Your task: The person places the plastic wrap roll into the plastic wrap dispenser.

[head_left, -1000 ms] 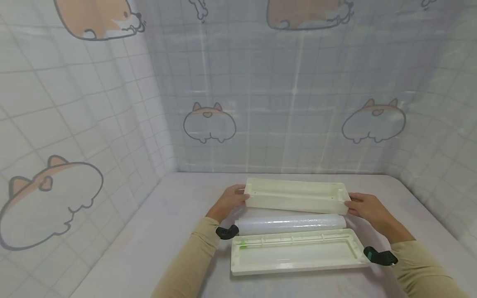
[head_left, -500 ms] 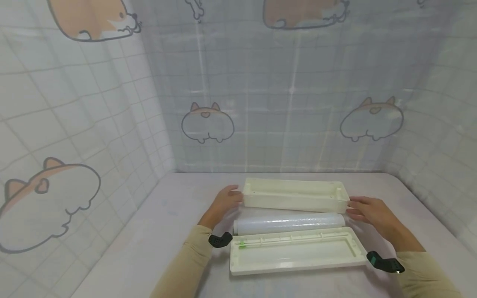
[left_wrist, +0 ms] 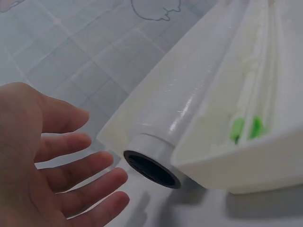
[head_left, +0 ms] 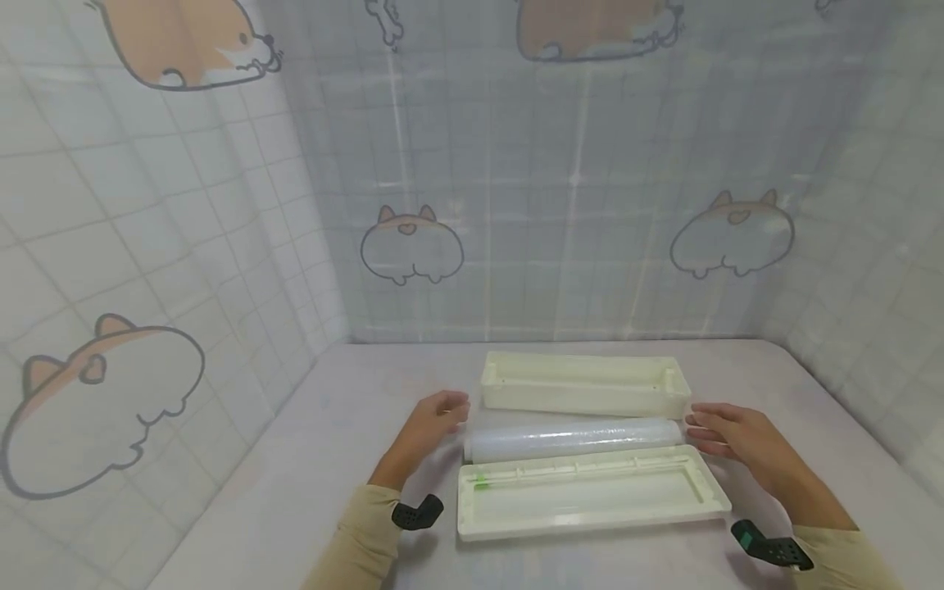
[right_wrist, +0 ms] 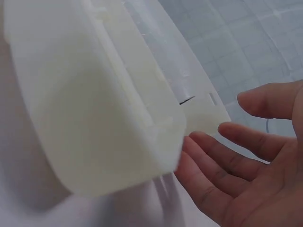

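Observation:
A roll of cling film (head_left: 575, 439) lies crosswise between a long cream plastic box (head_left: 586, 397) behind it and the box's lid (head_left: 590, 504) in front. My left hand (head_left: 424, 430) is off the roll's left end, fingers extended and holding nothing. In the left wrist view the roll's dark hollow core (left_wrist: 151, 169) faces that hand (left_wrist: 61, 161), a small gap away. At the other end, my right hand (head_left: 745, 438) has its fingers loosely spread by the roll's right end. From the right wrist view, the lid (right_wrist: 94, 104) partly hides the fingertips of that hand (right_wrist: 246, 161).
A green slider (head_left: 481, 482) sits on a rail at the lid's left. All these things stand on a pale table (head_left: 332, 459). A hanging sheet (head_left: 516, 164) printed with corgis closes off the back and sides.
Both hands have let go of the box's ends and come back toward the person, to beside the roll's two ends. Box, roll and lid stay about where they were.

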Action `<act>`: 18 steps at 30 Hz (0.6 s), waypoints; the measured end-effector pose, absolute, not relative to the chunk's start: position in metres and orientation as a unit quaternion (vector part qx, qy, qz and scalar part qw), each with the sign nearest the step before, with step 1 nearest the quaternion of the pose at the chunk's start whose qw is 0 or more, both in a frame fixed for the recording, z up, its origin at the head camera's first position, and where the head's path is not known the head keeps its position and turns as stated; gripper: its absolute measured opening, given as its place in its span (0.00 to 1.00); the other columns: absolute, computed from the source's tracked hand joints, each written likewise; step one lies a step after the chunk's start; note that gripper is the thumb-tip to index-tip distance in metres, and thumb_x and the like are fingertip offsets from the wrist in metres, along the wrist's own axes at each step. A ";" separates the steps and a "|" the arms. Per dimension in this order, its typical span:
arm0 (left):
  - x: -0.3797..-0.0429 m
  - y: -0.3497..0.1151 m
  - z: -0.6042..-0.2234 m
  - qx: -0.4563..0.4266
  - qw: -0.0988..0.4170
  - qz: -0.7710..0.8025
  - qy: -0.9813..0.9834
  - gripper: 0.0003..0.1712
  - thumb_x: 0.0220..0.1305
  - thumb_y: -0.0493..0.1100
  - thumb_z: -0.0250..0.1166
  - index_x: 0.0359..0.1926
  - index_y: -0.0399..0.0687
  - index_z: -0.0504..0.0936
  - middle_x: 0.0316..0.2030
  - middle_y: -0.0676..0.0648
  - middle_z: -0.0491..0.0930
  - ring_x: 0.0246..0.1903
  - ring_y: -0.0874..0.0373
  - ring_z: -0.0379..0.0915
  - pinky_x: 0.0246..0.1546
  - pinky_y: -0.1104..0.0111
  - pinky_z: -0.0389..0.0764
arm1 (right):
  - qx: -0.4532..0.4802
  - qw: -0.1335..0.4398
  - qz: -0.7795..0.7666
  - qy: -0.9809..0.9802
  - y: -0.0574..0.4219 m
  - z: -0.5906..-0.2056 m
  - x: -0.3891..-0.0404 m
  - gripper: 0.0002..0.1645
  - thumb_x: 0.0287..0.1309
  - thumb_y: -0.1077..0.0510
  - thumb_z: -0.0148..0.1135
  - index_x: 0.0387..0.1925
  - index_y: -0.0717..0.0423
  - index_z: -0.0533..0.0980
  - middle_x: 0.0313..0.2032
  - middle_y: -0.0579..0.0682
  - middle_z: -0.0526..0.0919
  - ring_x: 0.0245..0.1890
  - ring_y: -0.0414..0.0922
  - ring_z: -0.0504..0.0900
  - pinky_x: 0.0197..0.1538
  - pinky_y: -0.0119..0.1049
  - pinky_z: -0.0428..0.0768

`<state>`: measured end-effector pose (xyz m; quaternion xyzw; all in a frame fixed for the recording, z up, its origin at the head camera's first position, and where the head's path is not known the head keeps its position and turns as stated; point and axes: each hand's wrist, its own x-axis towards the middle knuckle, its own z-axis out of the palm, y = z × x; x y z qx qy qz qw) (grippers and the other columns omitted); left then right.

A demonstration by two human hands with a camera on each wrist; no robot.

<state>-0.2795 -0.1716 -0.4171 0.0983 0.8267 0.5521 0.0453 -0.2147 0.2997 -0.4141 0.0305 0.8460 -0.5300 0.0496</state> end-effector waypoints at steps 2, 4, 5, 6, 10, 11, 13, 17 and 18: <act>-0.275 -0.173 -0.419 0.110 0.054 0.538 0.834 0.25 0.72 0.50 0.62 0.62 0.39 0.77 0.57 0.43 0.79 0.52 0.50 0.78 0.53 0.56 0.80 | 0.031 0.055 -0.528 0.847 0.298 -0.415 -0.213 0.40 0.76 0.44 0.48 0.70 0.74 0.58 0.65 0.72 0.69 0.59 0.60 0.78 0.54 0.46 0.82; -0.272 -0.174 -0.421 0.117 0.066 0.528 0.838 0.26 0.72 0.52 0.62 0.62 0.40 0.77 0.57 0.44 0.79 0.52 0.51 0.78 0.53 0.56 0.80 | 0.032 0.064 -0.526 0.847 0.296 -0.417 -0.212 0.41 0.75 0.44 0.51 0.70 0.74 0.59 0.64 0.71 0.70 0.58 0.59 0.79 0.54 0.47 0.82; -0.272 -0.174 -0.423 0.120 0.071 0.525 0.840 0.25 0.72 0.52 0.62 0.62 0.41 0.77 0.56 0.44 0.80 0.52 0.51 0.78 0.52 0.57 0.80 | 0.032 0.069 -0.528 0.846 0.296 -0.418 -0.211 0.41 0.74 0.44 0.53 0.70 0.73 0.60 0.64 0.70 0.71 0.58 0.59 0.79 0.54 0.47 0.82; -0.271 -0.175 -0.424 0.119 0.078 0.525 0.839 0.25 0.72 0.52 0.62 0.62 0.41 0.77 0.56 0.45 0.80 0.52 0.51 0.78 0.52 0.58 0.81 | 0.030 0.073 -0.531 0.844 0.295 -0.420 -0.210 0.40 0.74 0.45 0.54 0.70 0.73 0.60 0.64 0.70 0.71 0.59 0.59 0.79 0.54 0.47 0.82; -0.267 -0.179 -0.426 0.123 0.101 0.547 0.822 0.26 0.72 0.51 0.62 0.62 0.38 0.77 0.56 0.42 0.80 0.55 0.50 0.78 0.52 0.60 0.81 | 0.026 0.076 -0.538 0.839 0.293 -0.424 -0.207 0.41 0.73 0.45 0.55 0.69 0.74 0.61 0.63 0.69 0.72 0.58 0.58 0.79 0.52 0.43 0.83; -0.266 -0.180 -0.427 0.125 0.105 0.549 0.820 0.26 0.72 0.50 0.62 0.62 0.37 0.77 0.56 0.42 0.80 0.55 0.49 0.78 0.52 0.60 0.81 | 0.027 0.077 -0.540 0.838 0.292 -0.425 -0.206 0.41 0.73 0.44 0.56 0.70 0.73 0.61 0.63 0.69 0.72 0.58 0.57 0.79 0.51 0.42 0.83; -0.265 -0.182 -0.427 0.133 0.112 0.554 0.814 0.26 0.72 0.49 0.62 0.62 0.35 0.76 0.57 0.40 0.79 0.55 0.48 0.77 0.53 0.59 0.81 | 0.027 0.077 -0.537 0.839 0.291 -0.425 -0.206 0.41 0.72 0.43 0.56 0.70 0.72 0.62 0.64 0.68 0.72 0.57 0.55 0.79 0.51 0.42 0.83; -0.266 -0.186 -0.427 0.152 0.115 0.532 0.825 0.24 0.72 0.50 0.62 0.60 0.38 0.78 0.56 0.42 0.80 0.53 0.51 0.78 0.54 0.58 0.80 | 0.019 0.074 -0.522 0.850 0.288 -0.421 -0.208 0.41 0.72 0.42 0.56 0.70 0.71 0.63 0.66 0.67 0.70 0.58 0.54 0.76 0.51 0.42 0.82; -0.267 -0.187 -0.427 0.155 0.116 0.525 0.829 0.24 0.72 0.51 0.63 0.60 0.40 0.79 0.56 0.43 0.80 0.52 0.52 0.79 0.55 0.57 0.80 | 0.015 0.072 -0.513 0.855 0.287 -0.420 -0.209 0.41 0.72 0.42 0.56 0.69 0.71 0.64 0.66 0.68 0.69 0.58 0.54 0.75 0.51 0.43 0.81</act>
